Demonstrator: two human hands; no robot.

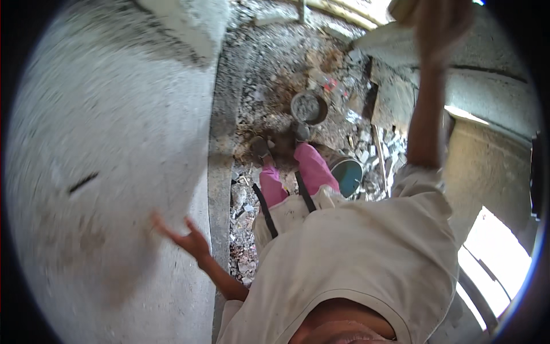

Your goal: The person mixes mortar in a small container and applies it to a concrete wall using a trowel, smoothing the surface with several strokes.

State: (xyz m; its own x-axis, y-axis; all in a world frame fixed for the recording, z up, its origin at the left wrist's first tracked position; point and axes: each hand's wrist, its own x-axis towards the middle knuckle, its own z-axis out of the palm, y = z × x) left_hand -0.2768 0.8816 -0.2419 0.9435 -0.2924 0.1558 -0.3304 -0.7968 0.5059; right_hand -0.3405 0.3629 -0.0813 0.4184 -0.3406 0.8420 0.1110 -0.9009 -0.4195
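Note:
My left hand [186, 235] is open, fingers spread, close to the pale, rough wall [109, 126] at left, which has a short dark mark below mid-height. My right arm is raised to the top right, where my blurred right hand [438, 31] is closed at a tan object [404, 8] cut off by the frame, too unclear to name. Below me, by my feet in pink trousers, a round pan [321, 112] holds grey material. A bucket [346, 175] with a blue-green inside is beside my right leg.
Rubble and debris [364, 146] cover the narrow ground, with a clear plastic bottle [335, 86] and a thin upright stick [379, 155] lying among it. A concrete ledge [481, 97] runs along the right, beside bright openings [492, 258]. A concrete strip edges the foot of the left wall.

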